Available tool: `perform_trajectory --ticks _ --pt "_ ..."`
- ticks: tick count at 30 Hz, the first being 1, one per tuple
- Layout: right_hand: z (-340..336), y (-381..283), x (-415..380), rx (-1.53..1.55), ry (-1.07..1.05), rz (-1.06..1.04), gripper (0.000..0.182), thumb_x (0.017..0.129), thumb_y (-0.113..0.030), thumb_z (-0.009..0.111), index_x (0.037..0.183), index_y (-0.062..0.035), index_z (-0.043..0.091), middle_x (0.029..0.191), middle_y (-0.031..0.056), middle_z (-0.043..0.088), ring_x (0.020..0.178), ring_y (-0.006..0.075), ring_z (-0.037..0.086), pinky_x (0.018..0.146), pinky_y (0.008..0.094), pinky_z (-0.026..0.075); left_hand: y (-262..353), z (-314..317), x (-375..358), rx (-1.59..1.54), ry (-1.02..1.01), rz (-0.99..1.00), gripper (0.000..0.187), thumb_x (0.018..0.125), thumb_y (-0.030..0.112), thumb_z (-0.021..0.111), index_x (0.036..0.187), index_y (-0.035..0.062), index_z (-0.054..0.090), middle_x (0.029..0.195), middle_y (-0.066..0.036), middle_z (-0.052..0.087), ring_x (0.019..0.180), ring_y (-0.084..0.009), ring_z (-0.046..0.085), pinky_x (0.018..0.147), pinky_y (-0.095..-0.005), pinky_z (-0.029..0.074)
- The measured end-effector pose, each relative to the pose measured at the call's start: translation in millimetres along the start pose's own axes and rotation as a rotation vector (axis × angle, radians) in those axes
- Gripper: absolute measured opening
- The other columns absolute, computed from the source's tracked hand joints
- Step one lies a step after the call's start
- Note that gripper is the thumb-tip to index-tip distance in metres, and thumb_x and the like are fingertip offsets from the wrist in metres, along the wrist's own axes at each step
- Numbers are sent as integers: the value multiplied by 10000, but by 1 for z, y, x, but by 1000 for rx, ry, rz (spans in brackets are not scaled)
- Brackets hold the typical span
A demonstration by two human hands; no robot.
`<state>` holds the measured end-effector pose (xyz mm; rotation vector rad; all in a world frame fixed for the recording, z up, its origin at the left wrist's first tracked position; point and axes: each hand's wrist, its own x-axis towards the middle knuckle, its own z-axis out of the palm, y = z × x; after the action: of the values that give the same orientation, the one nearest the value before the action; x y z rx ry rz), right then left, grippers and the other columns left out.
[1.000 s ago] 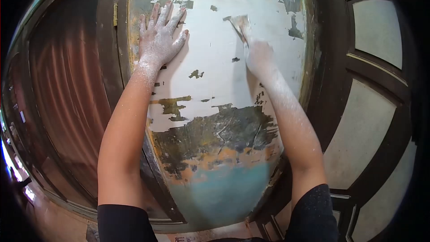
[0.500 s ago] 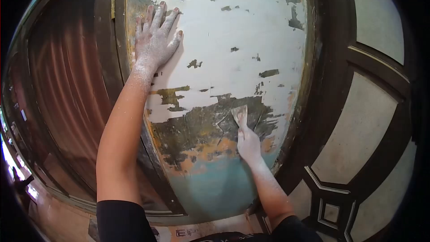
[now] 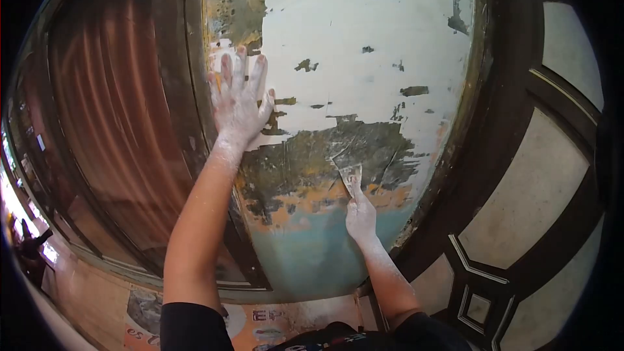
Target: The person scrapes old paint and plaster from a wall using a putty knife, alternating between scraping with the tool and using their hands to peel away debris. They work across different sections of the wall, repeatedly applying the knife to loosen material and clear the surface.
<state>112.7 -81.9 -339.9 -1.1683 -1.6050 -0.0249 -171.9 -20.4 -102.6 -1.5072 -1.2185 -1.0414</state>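
My left hand (image 3: 240,107) lies flat on the left part of a wall panel (image 3: 364,19), fingers spread and pointing up, coated in white dust. My right hand (image 3: 361,218) is closed round the handle of a putty knife (image 3: 351,175), its blade angled up against the panel. Around the blade is a dark, scraped patch (image 3: 292,156) with scratch marks. Above it the surface is white with ragged dark flecks; below run an orange-brown strip (image 3: 286,214) and a smooth blue-green area (image 3: 305,257).
Dark wooden framing with pale inset panels (image 3: 526,188) stands at the right. To the left a glazed frame shows a reddish-brown curtain (image 3: 117,104). A printed sheet (image 3: 247,325) lies on the floor below.
My left hand has slid down the panel, uncovering a dark patch near its upper left edge. The putty knife in my right hand has moved down and left across the dark area.
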Motion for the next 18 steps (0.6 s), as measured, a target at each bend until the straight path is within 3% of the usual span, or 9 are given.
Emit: perform_trajectory --ticks 1,6,8,10,12,14,16,17,18 --pt "5 -4 5 8 28 -88 551 951 -95 480 1498 -139 438 978 218 652 880 435 616 749 492 490 4 3 -15 0 -41 -13 687 927 392 562 1557 209 358 1665 -119 182 1530 -385 133 1203 -620 128" --pt "7 -55 57 -42 -99 -86 593 942 -75 453 1530 -115 386 955 249 626 863 425 616 762 458 495 8 24 -89 -18 -130 -4 745 885 406 611 1551 175 369 1666 -138 168 1533 -401 103 1199 -630 119" --pt "7 -72 66 -43 -104 -121 611 945 -83 459 1545 -127 358 951 258 632 867 433 623 755 469 494 9 28 -115 -27 -210 -40 722 883 442 626 1539 244 398 1655 -99 220 1532 -383 126 1199 -634 121" --pt "7 -85 67 14 -109 -118 624 961 -111 465 1565 -143 313 898 270 633 829 444 630 719 487 489 2 34 -135 -28 -207 -15 724 874 444 633 1532 237 411 1654 -97 225 1533 -373 133 1198 -637 121" --pt "15 -76 47 11 -126 -115 622 973 -123 461 1573 -137 294 839 269 626 756 450 623 681 492 487 -4 39 -147 -61 -212 21 733 867 449 635 1532 236 413 1654 -97 226 1534 -363 138 1199 -636 118" --pt "25 -53 19 -69 -314 -20 614 983 -131 458 1573 -120 289 840 275 631 746 462 622 674 486 489 -7 42 -149 -83 -182 40 744 859 450 641 1534 238 410 1655 -101 225 1535 -357 140 1202 -633 110" --pt "31 -41 18 -39 -274 -64 601 994 -145 454 1571 -106 293 813 260 635 714 455 621 657 477 486 -6 43 -149 -78 -158 32 745 854 434 651 1533 241 412 1654 -103 228 1537 -353 140 1205 -630 106" --pt "31 -46 31 17 -182 -141 615 987 -133 458 1577 -128 285 782 263 621 695 450 616 637 486 479 -5 41 -149 -100 -129 54 776 842 375 659 1542 181 386 1651 -144 224 1530 -394 146 1202 -634 96" --pt "30 -53 43 75 -90 -212 631 980 -121 462 1583 -150 277 752 267 606 676 445 610 617 495 472 -5 41 -150 -102 -136 55 776 842 375 659 1542 181 386 1651 -144 224 1530 -394 146 1202 -634 96"
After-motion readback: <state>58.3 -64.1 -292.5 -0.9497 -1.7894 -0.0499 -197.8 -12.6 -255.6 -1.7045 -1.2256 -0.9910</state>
